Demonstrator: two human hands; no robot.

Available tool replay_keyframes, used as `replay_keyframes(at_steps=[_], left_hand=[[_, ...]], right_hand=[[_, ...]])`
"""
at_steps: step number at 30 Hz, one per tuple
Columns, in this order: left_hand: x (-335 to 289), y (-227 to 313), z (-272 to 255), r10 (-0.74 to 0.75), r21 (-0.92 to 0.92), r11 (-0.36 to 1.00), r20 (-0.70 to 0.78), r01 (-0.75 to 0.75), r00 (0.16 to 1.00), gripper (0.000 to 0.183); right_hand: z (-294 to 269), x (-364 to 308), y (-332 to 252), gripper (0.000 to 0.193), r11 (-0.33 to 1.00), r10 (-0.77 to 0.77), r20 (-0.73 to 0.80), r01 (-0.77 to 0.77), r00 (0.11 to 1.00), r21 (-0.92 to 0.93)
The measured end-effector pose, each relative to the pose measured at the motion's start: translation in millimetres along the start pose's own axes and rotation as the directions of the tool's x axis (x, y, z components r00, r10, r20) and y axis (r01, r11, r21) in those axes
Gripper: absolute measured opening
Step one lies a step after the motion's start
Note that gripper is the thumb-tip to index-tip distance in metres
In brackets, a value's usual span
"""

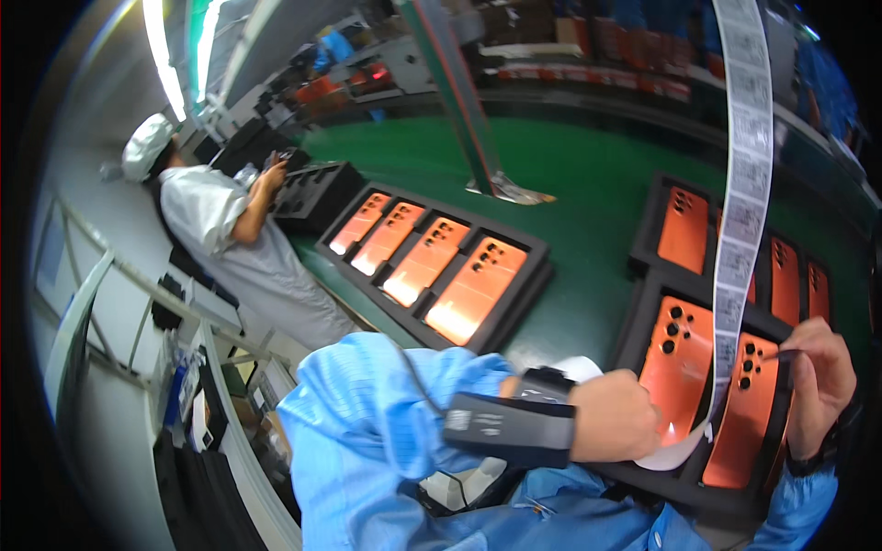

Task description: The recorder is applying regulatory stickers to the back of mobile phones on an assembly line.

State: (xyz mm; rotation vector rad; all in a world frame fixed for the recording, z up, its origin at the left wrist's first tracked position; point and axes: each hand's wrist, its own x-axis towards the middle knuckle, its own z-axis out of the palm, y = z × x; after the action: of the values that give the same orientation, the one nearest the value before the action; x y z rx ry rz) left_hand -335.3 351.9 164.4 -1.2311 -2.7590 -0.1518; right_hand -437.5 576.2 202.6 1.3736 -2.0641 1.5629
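My left hand (617,418) is closed at the lower end of a long white label strip (742,174), which hangs from the top edge and curls beneath my fingers. Under it lies an orange phone back cover (678,363) with dark camera rings, set in a black foam tray (634,344). On the right, my right hand (820,386) pinches a thin dark tool (783,355) that looks like tweezers. Its tip points at the camera rings of a second orange phone back cover (740,427) in the same tray. My left fingertips are partly hidden.
A second black tray (542,280) with several orange covers lies left of centre on the green bench (588,248). More covers (684,225) sit in a tray farther back. A metal post (450,92) rises from the bench. A person in white (216,202) works at far left.
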Motion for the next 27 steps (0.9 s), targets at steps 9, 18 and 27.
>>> replay_keyframes(at_steps=[9,18,27], left_hand=[[6.0,12.3,11.9,0.074,0.013,0.997,0.079,-0.075,0.994,0.008],[10.7,-19.4,-12.6,0.1,-0.307,0.951,0.208,-0.032,0.973,0.013],[57.1,-50.2,24.7,-0.189,-0.286,0.942,-0.021,0.175,0.982,0.015]], right_hand=[[-10.8,-14.2,1.5,0.008,0.985,0.117,-0.069,-0.107,0.991,0.132],[1.8,8.4,-8.1,0.009,0.96,0.035,0.032,-0.042,0.999,0.277],[16.0,-7.3,0.6,0.006,0.891,0.117,0.553,-0.333,0.825,0.309]])
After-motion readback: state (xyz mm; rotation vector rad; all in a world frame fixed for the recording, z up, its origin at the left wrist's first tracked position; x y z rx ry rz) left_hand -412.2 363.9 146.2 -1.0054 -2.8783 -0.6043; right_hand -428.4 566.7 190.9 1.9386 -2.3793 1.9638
